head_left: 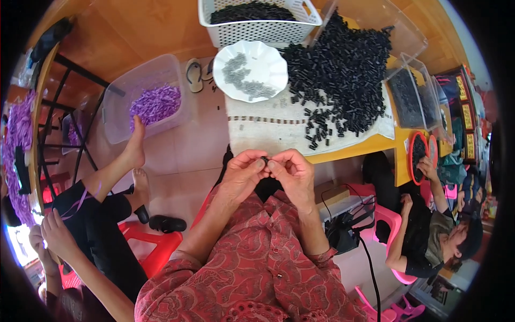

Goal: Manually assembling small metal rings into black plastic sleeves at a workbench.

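My left hand (pixel 241 174) and my right hand (pixel 294 174) meet just in front of the table's near edge. The fingertips of both are pinched on one small black tube-like piece (pixel 265 160), mostly covered by the fingers. Beyond them a white cloth (pixel 257 134) lies on the yellow table (pixel 348 151). A large heap of short black tube-like pieces (pixel 348 75) covers the cloth's right side, with strays along its near edge. At the far left of the cloth, a white scalloped plate (pixel 276 64) carries many thin silvery pins (pixel 240 72).
Behind the plate stands a white perforated basket (pixel 236 37) of black pieces. Clear plastic boxes (pixel 413 80) flank the heap. A floor tub (pixel 174 123) contains purple strips. Co-workers sit at left, fingers on a purple strip, and right, a hand (pixel 427 169) at a red-rimmed tray (pixel 412 155).
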Available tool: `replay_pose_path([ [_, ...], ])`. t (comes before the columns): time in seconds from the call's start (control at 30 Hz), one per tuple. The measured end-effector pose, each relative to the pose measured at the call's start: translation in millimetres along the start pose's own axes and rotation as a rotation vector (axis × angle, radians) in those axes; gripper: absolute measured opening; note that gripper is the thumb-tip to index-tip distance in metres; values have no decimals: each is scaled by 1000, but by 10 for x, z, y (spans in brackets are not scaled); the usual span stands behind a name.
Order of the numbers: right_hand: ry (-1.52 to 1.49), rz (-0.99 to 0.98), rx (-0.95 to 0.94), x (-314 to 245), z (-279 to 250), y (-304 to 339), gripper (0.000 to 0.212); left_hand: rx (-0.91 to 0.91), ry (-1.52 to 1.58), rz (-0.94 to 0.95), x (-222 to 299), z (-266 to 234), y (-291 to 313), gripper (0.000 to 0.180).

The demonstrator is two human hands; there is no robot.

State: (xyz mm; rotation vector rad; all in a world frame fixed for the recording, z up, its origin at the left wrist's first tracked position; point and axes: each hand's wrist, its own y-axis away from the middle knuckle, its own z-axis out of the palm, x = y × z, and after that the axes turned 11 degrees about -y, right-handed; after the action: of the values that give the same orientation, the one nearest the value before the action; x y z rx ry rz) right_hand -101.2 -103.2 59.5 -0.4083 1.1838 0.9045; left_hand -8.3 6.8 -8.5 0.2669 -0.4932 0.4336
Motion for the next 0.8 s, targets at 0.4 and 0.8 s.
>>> replay_pose_path([
  [0.4, 457, -251, 62, -13, -129, -41, 7, 135, -131, -34, 90, 44, 2, 21],
  [0.8, 854, -514, 342, -118, -587, -297, 7, 133, -141, -42, 87, 54, -14, 22],
])
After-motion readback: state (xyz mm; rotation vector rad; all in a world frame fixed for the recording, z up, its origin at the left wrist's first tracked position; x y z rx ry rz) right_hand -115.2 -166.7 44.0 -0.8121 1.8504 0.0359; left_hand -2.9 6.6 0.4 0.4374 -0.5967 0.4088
